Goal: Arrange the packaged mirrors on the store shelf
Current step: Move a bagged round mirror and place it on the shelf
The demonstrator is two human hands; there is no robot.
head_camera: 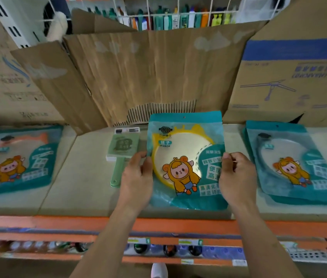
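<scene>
A teal packet holding a yellow round mirror (185,157) lies at the middle of the beige shelf (82,177). My left hand (137,177) grips its left edge and my right hand (237,177) grips its right edge. To the left lies a teal packet with an orange mirror (16,159). On the right lies a small stack of teal packets, a grey mirror (293,161) showing in the top one. A green hand mirror (121,155) with a handle lies flat just left of the yellow mirror packet, next to my left hand.
An open brown cardboard box (138,77) stands behind the yellow mirror packet. More cartons flank it, a printed one on the left (8,81) and a blue-printed carton (291,73) on the right. The shelf's orange front rail (38,223) runs below, with bottles on lower shelves.
</scene>
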